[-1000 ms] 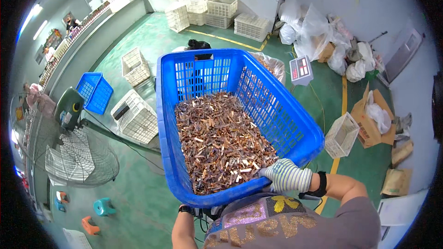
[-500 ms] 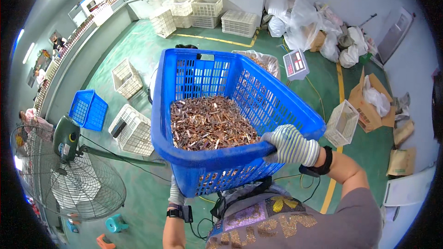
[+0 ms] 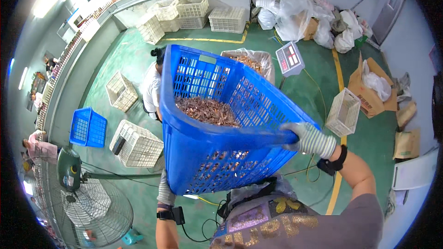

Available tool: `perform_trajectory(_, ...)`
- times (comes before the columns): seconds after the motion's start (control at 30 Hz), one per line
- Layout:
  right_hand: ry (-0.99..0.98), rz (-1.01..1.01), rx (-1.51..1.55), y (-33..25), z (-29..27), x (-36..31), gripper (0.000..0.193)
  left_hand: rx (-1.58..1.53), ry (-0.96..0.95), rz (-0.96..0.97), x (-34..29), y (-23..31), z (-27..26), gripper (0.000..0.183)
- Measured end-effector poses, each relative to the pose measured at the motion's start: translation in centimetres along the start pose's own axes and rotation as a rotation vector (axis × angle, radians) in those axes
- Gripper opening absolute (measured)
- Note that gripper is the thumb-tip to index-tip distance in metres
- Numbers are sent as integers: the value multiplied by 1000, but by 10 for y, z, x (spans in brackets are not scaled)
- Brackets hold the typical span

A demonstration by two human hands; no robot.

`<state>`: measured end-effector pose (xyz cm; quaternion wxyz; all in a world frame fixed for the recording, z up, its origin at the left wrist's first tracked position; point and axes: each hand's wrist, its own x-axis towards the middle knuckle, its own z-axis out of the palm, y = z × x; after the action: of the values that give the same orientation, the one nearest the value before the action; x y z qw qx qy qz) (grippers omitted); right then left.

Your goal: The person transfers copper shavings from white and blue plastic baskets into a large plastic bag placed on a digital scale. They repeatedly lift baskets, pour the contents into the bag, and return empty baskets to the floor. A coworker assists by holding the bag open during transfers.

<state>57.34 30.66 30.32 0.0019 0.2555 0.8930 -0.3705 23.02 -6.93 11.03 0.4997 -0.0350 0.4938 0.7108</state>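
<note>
A large blue plastic basket [image 3: 184,154] is held up in front of my body, tilted with its far end down. Inside, small brown and coppery strip-like pieces [image 3: 207,111] are heaped toward the far end, partly hidden by the near rim. My right hand [image 3: 313,139], in a striped knit glove, is closed over the rim at the near right. At the lower left corner, my gloved left hand [image 3: 165,188] supports the basket from below and the side; its fingertips are hidden. Just beyond the basket stands a lined container [image 3: 271,62] of similar pieces.
Next to that container is a scale display [image 3: 290,59]. A person in white [image 3: 150,87] is partly hidden behind my basket. White crates [image 3: 137,144] and another blue basket [image 3: 88,127] stand left, a caged fan [image 3: 92,207] nearer. At right are a crate [image 3: 343,112] and carton [image 3: 371,87].
The basket has tipped further away, its near wall rising and hiding more of the pieces. My left hand has shifted slightly left. The person in white now shows beside the basket.
</note>
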Motion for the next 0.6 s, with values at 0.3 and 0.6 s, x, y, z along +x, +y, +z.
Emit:
perform_trajectory(0.3, 156, -396, 58, 80, -41, 38, 37, 33, 66, -37, 10, 60, 44, 72)
perform_trajectory(0.6, 127, -454, 214, 96, -96, 77, 38, 179, 138, 28, 54, 137, 129, 59)
